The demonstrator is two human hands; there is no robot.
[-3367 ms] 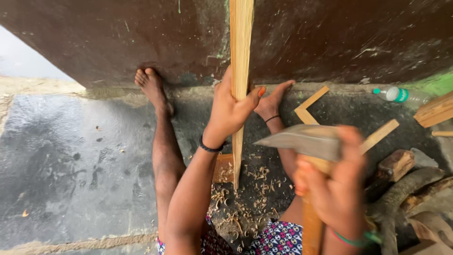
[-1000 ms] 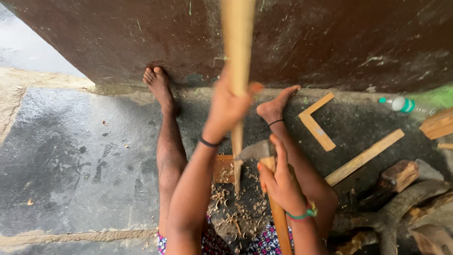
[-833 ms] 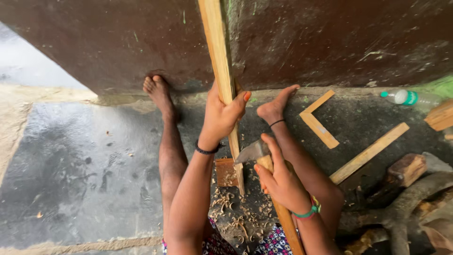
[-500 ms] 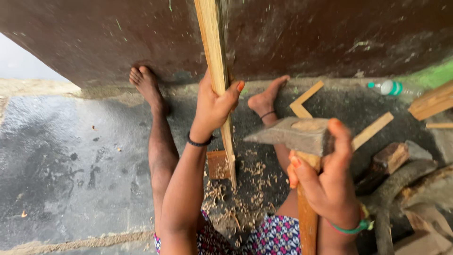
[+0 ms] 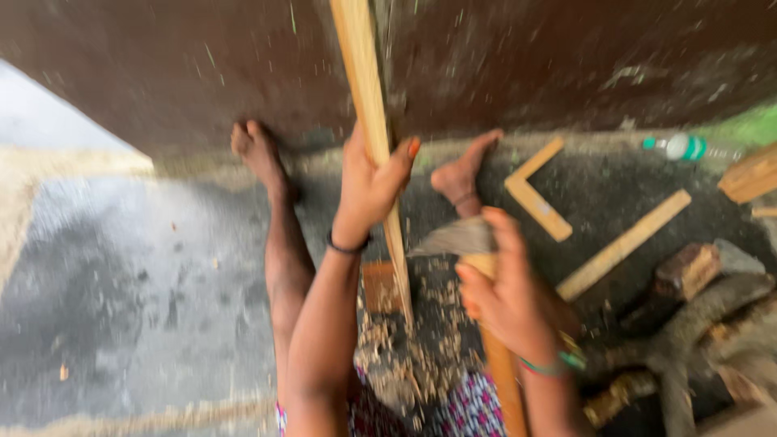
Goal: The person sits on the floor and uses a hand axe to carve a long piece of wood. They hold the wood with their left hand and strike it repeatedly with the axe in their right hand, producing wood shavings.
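Head camera looks down on a person who sits on the ground with both legs stretched forward. The left hand (image 5: 368,190) is wrapped around a long wooden strip (image 5: 368,121) at about its middle and holds it almost upright, the lower tip resting on a small wood block (image 5: 379,285) between the legs. The right hand (image 5: 506,295) is closed on the wooden handle of a hatchet (image 5: 453,239), and the blade is just beside the strip, near its lower part (the picture is blurred, so I cannot tell if the edge touches the wood).

I judge the strip to be light, stiff and thin; it could bend or split along the grain, so a hold at the middle, well above the blade, seems right. The hatchet looks head-heavy.

Wood chips (image 5: 405,364) lie on the dark, rough concrete floor (image 5: 121,283). To the right are flat wood pieces (image 5: 623,243), rough logs (image 5: 696,316) and, farther away, a plastic bottle (image 5: 684,147). A dark wall (image 5: 162,73) stands at the far side.
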